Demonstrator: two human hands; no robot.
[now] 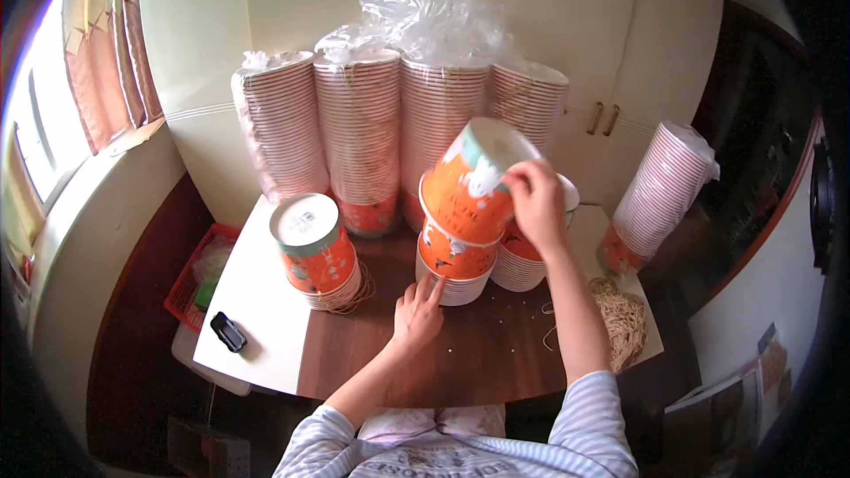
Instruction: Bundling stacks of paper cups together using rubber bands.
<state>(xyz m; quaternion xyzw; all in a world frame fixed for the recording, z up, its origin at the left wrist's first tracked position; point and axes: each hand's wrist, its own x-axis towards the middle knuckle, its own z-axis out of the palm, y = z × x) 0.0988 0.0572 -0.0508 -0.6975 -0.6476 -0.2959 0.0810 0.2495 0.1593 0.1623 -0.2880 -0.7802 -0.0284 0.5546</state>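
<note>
My right hand [537,204] is closed at the bottom edge of an orange paper bucket [465,190], which is tilted base-up. My fingers bend over that edge, but I can't see the thumb's full contact, and the hand covers part of the bucket's right side.

Below and left of it, my left hand [418,314] is loosely curled with its index finger stretched out, touching the rims of the stack [460,292] under the bucket; the thumb is hard to make out, so I can't tell whether it grips anything. Between the two hands shows another orange bucket [456,252], its upper part hidden inside the tilted one.

Just behind my right wrist, a second stack [521,270] is partly covered by the wrist and the tilted bucket. Right of my right forearm lies a tangle of twine [624,323], its left edge cut off by the arm. Left of my left hand stands a base-up stack [319,270], with thin string [363,288] half hidden at its foot. Beyond both hands, tall bagged stacks [359,124] have their lower parts blocked by nearer ones.
</note>
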